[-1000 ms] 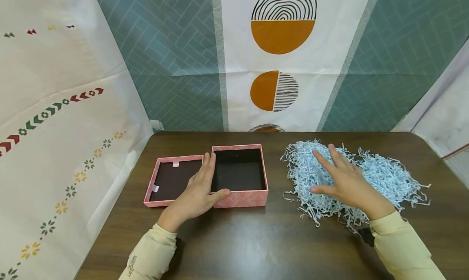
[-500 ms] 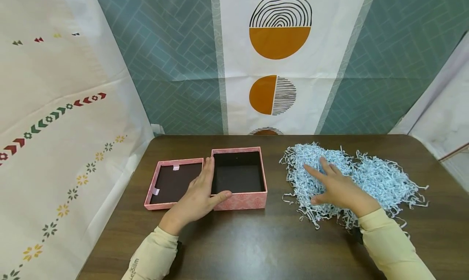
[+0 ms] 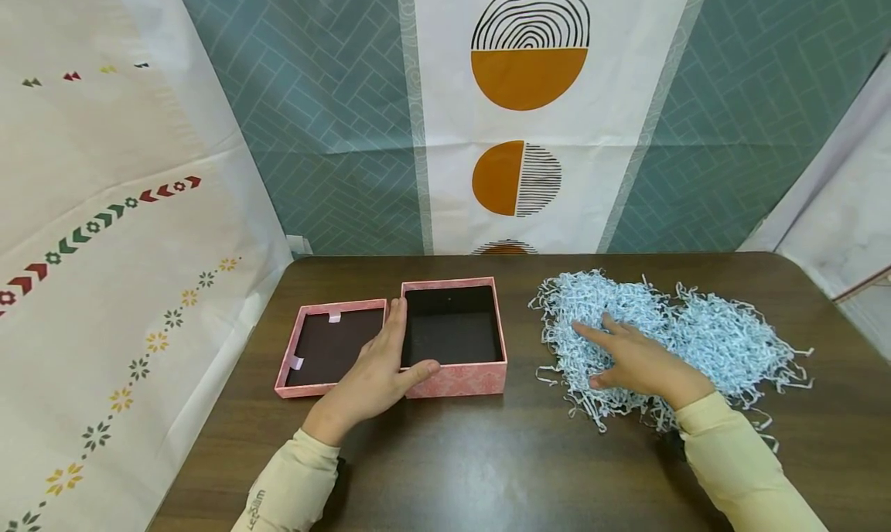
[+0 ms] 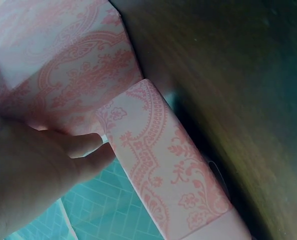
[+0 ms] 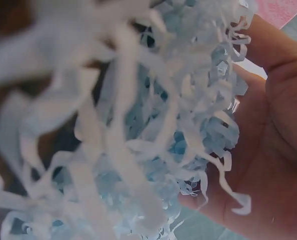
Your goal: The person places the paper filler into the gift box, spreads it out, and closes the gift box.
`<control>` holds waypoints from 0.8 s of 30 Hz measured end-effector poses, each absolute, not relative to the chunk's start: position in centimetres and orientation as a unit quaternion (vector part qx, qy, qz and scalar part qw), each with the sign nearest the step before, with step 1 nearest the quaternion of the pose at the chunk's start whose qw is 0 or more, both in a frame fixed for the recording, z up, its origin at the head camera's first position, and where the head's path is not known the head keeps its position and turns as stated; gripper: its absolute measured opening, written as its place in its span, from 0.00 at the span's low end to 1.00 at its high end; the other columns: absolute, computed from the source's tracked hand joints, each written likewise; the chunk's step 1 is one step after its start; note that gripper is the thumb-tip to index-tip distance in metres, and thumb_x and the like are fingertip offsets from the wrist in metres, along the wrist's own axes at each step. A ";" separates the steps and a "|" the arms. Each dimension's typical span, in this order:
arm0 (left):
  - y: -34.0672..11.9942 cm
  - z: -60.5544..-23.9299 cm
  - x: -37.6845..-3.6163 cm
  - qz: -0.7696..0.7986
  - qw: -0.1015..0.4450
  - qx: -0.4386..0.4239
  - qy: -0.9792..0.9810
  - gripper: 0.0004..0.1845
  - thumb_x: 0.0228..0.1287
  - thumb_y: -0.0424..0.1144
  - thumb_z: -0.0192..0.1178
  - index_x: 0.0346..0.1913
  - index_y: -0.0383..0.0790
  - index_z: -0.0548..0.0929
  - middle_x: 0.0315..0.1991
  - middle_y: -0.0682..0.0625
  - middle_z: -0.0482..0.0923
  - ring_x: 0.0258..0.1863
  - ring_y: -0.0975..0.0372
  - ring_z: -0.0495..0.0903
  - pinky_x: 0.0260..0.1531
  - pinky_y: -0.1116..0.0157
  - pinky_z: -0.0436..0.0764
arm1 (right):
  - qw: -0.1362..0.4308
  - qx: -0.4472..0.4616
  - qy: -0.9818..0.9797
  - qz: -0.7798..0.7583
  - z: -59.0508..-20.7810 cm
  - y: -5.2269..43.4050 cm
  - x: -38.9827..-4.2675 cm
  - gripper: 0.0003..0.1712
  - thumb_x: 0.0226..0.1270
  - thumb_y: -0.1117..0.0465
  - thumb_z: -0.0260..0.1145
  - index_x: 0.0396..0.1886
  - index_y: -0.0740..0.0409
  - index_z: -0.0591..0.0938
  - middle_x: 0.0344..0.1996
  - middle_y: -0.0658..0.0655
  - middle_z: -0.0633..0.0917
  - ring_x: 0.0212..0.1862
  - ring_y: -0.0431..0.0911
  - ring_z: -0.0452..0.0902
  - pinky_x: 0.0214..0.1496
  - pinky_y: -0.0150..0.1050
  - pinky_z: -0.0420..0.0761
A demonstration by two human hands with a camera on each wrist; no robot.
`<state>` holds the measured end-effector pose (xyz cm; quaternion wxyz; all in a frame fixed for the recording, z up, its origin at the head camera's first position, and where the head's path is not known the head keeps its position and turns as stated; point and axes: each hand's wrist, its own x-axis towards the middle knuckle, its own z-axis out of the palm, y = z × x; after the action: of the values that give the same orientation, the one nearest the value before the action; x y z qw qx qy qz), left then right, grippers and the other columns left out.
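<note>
Worktop: dark brown wood-grain worktop (image 3: 487, 455) with rounded far corners, carrying all items listed below.
Box base: square pink patterned cardboard box base (image 3: 454, 377), open at the top, dark lining inside; stands left of centre on the worktop. The left wrist view shows its pink scroll-printed outer wall (image 4: 158, 165).
Box lid: shallow pink cardboard lid (image 3: 306, 385) lying inside-up, dark interior, two small pale tabs on its inner rim; sits just beside the box base on its left, edges touching or very nearly so.
Shredded paper: loose heap of pale blue crinkle-cut paper shred (image 3: 724, 335), right half of the worktop, well apart from the box base. Seen close in the right wrist view (image 5: 138, 150).
Left hand: left hand (image 3: 372, 377) rests over the seam between lid and box base; fingers straight and together along the box's left wall, thumb laid against the front wall. Nothing gripped.
Right hand: right hand (image 3: 643, 362) lies palm-down on the near left part of the shred heap, fingers spread and sunk among the strands, thumb pointing left. In the right wrist view strands lie across the palm (image 5: 283, 165); the fingers do not appear closed around them.
Sleeves: cream long sleeves (image 3: 285, 489) on both forearms.
Backdrop: hanging fabric panels, teal herringbone, white with orange half-circles, cream with small motifs.
</note>
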<state>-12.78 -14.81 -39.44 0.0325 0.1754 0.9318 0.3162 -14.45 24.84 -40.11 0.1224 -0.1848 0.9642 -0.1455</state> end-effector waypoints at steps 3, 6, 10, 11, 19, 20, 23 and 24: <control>-14.8 -39.4 -12.8 0.318 0.034 0.176 0.931 0.58 0.55 0.72 0.52 0.74 0.48 0.30 0.74 0.54 0.26 0.72 0.57 0.36 0.63 0.41 0.47 | 0.124 -0.184 0.964 -0.144 -40.0 24.8 -14.4 0.52 0.51 0.47 0.74 0.73 0.46 0.59 0.68 0.76 0.51 0.64 0.76 0.46 0.55 0.73 0.53; -14.7 -39.4 -12.8 0.321 0.039 0.173 0.930 0.58 0.55 0.72 0.52 0.74 0.49 0.29 0.74 0.54 0.26 0.72 0.57 0.36 0.63 0.41 0.47 | 0.122 -0.188 0.964 -0.146 -40.0 24.8 -14.4 0.50 0.51 0.49 0.74 0.73 0.49 0.61 0.68 0.77 0.53 0.64 0.76 0.47 0.56 0.72 0.54; -14.7 -39.4 -12.7 0.327 0.044 0.167 0.929 0.58 0.55 0.72 0.53 0.74 0.51 0.28 0.74 0.55 0.25 0.72 0.57 0.37 0.63 0.42 0.47 | 0.114 -0.196 0.963 -0.147 -40.1 24.8 -14.4 0.48 0.52 0.52 0.74 0.72 0.50 0.63 0.66 0.78 0.55 0.63 0.77 0.49 0.55 0.71 0.56; -14.8 -39.4 -12.7 0.329 0.045 0.166 0.929 0.58 0.55 0.72 0.53 0.74 0.51 0.28 0.74 0.55 0.25 0.72 0.57 0.37 0.63 0.42 0.47 | 0.108 -0.200 0.963 -0.145 -40.1 24.8 -14.5 0.47 0.52 0.53 0.74 0.71 0.51 0.64 0.65 0.79 0.56 0.62 0.77 0.51 0.55 0.71 0.57; -14.7 -39.5 -12.6 0.332 0.047 0.165 0.927 0.58 0.55 0.71 0.53 0.74 0.51 0.29 0.74 0.54 0.27 0.72 0.54 0.39 0.62 0.41 0.49 | 0.024 -0.249 0.959 -0.131 -40.4 25.2 -15.1 0.36 0.51 0.67 0.73 0.62 0.60 0.74 0.56 0.75 0.72 0.56 0.72 0.66 0.53 0.65 0.67; -14.7 -39.4 -12.6 0.332 0.047 0.166 0.927 0.58 0.55 0.71 0.53 0.74 0.51 0.29 0.75 0.54 0.27 0.72 0.53 0.39 0.63 0.42 0.49 | 0.016 -0.255 0.958 -0.133 -40.4 25.3 -15.2 0.34 0.51 0.68 0.72 0.61 0.61 0.74 0.55 0.74 0.74 0.56 0.71 0.67 0.54 0.64 0.66; -14.7 -39.3 -12.7 0.333 0.046 0.168 0.927 0.58 0.55 0.71 0.54 0.74 0.50 0.29 0.75 0.54 0.27 0.72 0.53 0.40 0.63 0.44 0.50 | 0.004 -0.261 0.955 -0.142 -40.3 25.7 -15.4 0.31 0.52 0.71 0.70 0.60 0.63 0.76 0.54 0.70 0.77 0.56 0.68 0.69 0.56 0.62 0.67; -14.7 -39.3 -12.7 0.332 0.047 0.167 0.927 0.58 0.55 0.71 0.54 0.74 0.51 0.29 0.74 0.54 0.27 0.72 0.54 0.40 0.63 0.45 0.50 | 0.002 -0.261 0.954 -0.147 -40.2 25.8 -15.4 0.31 0.52 0.71 0.70 0.59 0.64 0.76 0.53 0.69 0.77 0.55 0.67 0.70 0.56 0.62 0.67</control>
<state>-12.71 -14.69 -39.28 0.0467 0.1667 0.9271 0.3324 -15.38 25.83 -40.18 0.0019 -0.2614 0.9539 -0.1474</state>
